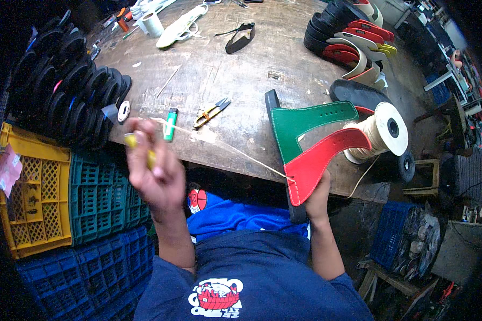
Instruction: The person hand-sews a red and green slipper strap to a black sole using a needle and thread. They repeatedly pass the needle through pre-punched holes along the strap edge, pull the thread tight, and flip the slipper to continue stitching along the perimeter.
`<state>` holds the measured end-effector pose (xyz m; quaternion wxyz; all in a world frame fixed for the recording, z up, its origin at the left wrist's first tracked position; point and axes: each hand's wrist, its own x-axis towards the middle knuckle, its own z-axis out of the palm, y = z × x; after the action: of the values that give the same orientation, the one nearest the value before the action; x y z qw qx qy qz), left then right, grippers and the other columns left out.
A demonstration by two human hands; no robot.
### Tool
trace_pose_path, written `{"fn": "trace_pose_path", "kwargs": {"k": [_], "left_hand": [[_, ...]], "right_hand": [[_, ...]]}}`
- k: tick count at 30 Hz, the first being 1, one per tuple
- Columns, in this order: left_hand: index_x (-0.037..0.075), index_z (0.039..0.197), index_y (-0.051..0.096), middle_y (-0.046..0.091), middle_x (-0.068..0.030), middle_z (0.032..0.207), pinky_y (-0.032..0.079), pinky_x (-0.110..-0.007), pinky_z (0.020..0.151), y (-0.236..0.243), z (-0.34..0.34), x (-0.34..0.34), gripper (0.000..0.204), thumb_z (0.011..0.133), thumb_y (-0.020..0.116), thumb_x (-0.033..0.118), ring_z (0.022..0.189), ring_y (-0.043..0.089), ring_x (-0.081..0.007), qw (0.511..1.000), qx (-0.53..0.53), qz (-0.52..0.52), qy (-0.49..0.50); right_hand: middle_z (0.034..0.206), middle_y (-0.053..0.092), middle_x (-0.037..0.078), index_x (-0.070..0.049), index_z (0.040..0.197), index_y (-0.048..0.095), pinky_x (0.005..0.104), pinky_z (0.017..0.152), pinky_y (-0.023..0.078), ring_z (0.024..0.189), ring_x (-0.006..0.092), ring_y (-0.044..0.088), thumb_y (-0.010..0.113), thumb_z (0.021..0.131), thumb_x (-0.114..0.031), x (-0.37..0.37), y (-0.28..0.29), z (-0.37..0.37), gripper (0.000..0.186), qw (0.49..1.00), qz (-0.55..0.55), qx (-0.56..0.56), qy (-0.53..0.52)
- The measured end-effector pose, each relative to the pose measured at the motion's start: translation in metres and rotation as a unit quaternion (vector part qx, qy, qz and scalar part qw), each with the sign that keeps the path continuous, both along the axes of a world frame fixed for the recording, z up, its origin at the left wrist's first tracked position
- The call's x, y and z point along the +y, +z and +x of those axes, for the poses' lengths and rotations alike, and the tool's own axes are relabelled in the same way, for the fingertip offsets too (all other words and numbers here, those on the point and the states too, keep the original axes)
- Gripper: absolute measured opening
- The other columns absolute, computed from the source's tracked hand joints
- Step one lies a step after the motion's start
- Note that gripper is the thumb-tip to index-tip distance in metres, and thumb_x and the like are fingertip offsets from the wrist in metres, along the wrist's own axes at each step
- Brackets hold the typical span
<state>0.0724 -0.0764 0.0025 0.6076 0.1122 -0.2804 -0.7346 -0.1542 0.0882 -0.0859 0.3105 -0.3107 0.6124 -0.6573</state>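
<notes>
My right hand [318, 195] grips a sandal by its dark sole [296, 211], low at the table's front edge. A green strap [305, 125] and a red strap [324, 166], both with pale stitching, rise from it. A cream cord [246, 157] runs taut from stitches near the red strap's base to my left hand [155, 166]. That hand is raised to the left, blurred and closed around a tool with a yellow handle [151, 159]; its exact kind is unclear. Just past it lie a green lighter [171, 124] and thread snips [211, 114] with yellow handles.
A spool of cream cord [383, 131] stands beside the sandal at right. Dark soles [64, 91] are stacked at the table's left; strapped sandals [348, 43] pile up at the far right. Plastic crates [35, 187] stand below left. A black strap [241, 40] lies far back.
</notes>
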Motion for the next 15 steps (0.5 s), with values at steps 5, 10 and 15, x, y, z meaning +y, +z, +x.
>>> {"fn": "trace_pose_path", "kwargs": {"k": [5,10,15], "left_hand": [[0.002,0.129,0.061,0.067,-0.0133,0.127,0.054,-0.032,0.092,-0.018,-0.04,0.019,0.045,0.089,0.078,0.013,0.112,0.064,-0.0195,0.818,-0.517,-0.229,0.106],[0.002,0.116,0.066,0.073,-0.0053,0.097,0.052,-0.024,0.076,-0.037,-0.075,0.083,0.035,0.087,0.083,0.01,0.089,0.066,-0.0081,0.828,-0.514,-0.072,-0.212],[0.002,0.096,0.069,0.07,-0.013,0.082,0.053,-0.032,0.065,-0.022,-0.071,0.073,0.016,0.088,0.079,0.011,0.073,0.07,-0.019,0.8,-0.55,-0.188,-0.149]], "right_hand": [[0.103,0.073,0.005,0.0,0.108,0.07,0.0333,0.085,0.054,0.094,0.0146,0.068,0.069,0.09,-0.011,-0.003,0.003,-0.001,0.021,0.999,-0.004,-0.02,-0.032],[0.101,0.074,0.005,0.0,0.107,0.07,0.0341,0.083,0.055,0.092,0.0149,0.069,0.065,0.092,-0.011,-0.003,0.006,-0.003,0.019,0.999,0.006,-0.011,-0.032],[0.101,0.074,0.005,0.0,0.107,0.069,0.0332,0.082,0.056,0.09,0.0144,0.069,0.061,0.095,-0.017,-0.004,-0.001,-0.001,0.022,0.995,-0.006,-0.067,-0.072]]}}
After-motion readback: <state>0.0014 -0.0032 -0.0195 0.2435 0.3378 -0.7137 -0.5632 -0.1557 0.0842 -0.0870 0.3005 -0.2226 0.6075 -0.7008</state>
